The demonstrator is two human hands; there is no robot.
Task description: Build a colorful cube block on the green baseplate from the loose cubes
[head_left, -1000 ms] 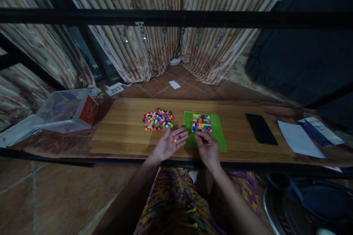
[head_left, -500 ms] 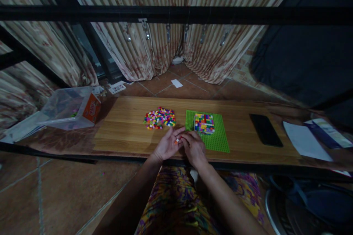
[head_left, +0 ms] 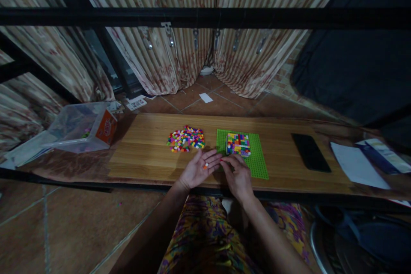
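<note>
My left hand [head_left: 197, 169] is palm up with its fingers stretched out. An orange-and-white bit of toy brick [head_left: 206, 165] lies loose on that palm; whether it is one piece or two I cannot tell. My right hand [head_left: 238, 176] pinches a small red brick [head_left: 221, 160] between thumb and forefinger, beside the left fingertips. Just beyond it, a block built of many-coloured bricks [head_left: 238, 144] stands on a green baseplate [head_left: 257, 160]. A heap of loose bricks [head_left: 185, 138] is spread on the wooden board [head_left: 144, 145], past my left hand.
A clear plastic box [head_left: 73, 132] with an orange label stands left of the board. On the right lie a black phone [head_left: 311, 152] and white paper [head_left: 356, 165]. A dark metal bar [head_left: 205, 17] crosses in front of the striped curtains [head_left: 183, 60].
My right hand has moved right, away from the left palm, with the red brick in its pinch. My left hand stays nearly in place, the orange-and-white bit still on it.
</note>
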